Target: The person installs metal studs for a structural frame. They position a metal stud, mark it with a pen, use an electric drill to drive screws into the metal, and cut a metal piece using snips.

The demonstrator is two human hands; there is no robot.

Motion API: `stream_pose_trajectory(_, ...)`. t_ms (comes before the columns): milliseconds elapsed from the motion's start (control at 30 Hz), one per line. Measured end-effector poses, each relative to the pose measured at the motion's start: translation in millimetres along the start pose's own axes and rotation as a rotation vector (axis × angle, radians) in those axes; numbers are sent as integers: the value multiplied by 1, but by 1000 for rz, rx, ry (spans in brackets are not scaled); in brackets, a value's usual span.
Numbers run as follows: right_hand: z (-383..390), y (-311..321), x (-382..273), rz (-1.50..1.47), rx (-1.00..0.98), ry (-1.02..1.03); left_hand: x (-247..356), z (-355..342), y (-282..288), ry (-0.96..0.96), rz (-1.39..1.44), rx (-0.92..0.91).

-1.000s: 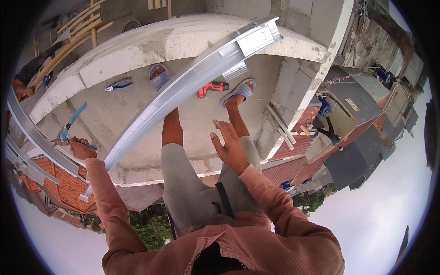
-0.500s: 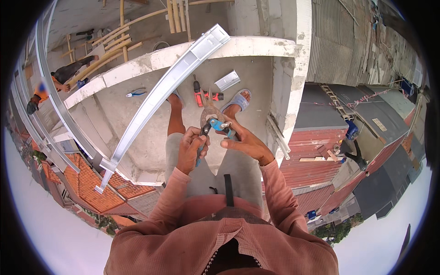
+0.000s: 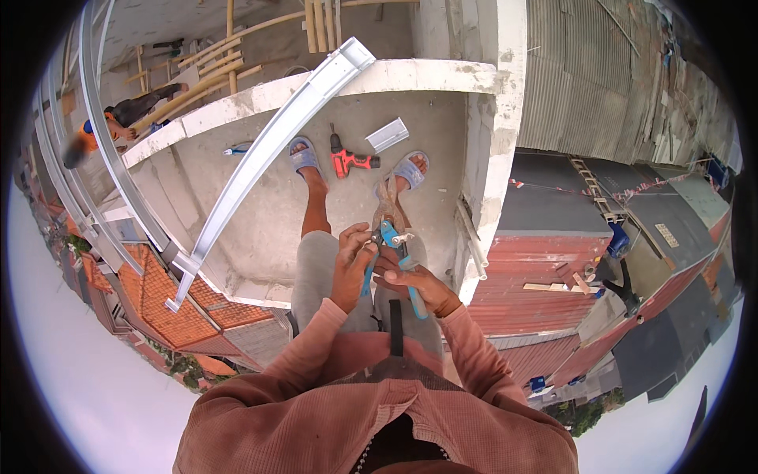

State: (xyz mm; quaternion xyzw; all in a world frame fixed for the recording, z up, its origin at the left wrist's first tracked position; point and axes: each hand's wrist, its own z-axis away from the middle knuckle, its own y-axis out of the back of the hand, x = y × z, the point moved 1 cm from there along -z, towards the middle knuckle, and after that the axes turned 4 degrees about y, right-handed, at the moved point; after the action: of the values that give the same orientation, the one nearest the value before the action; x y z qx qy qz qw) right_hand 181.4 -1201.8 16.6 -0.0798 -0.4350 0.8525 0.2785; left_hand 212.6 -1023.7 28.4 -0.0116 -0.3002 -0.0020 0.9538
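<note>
Above my lap I hold a pair of tin snips (image 3: 388, 231) with blue handles, its worn metal jaws pointing away from me. My left hand (image 3: 350, 271) wraps round the left handle, fingers curled near the pivot. The right handle lies in my right hand (image 3: 430, 291), its thumb across and its lower end sticking out below. The handles are spread apart. Nothing shows between the jaws. Left of my hands, a long silver metal channel (image 3: 272, 150) leans over the low wall.
A red cordless drill (image 3: 344, 162) and a short metal channel piece (image 3: 387, 135) lie on the concrete floor between my feet. Blue-handled pliers (image 3: 236, 148) are left of them. The white low wall (image 3: 237, 96) borders the ledge; another person (image 3: 99, 136) works at far left.
The snips have come lower and nearer my lap, and their handles are wider apart. My right hand has shifted down along its handle. My left foot has come into full view.
</note>
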Motion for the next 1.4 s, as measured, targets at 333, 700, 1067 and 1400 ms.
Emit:
stream_pose_trajectory(333,7,22,8,-186,266,118,21,-145,158,-331,-947,457)
stream_pose_trajectory(700,21,19,35,-182,544,131,24,-296,293,51,-1168,-115)
stream_pose_trajectory(1067,-16,-21,46,-128,562,61,4,-261,277,-102,-1236,-74)
stream_pose_trajectory(1400,-17,-27,38,-124,584,97,-25,-232,251,-292,-1280,128)
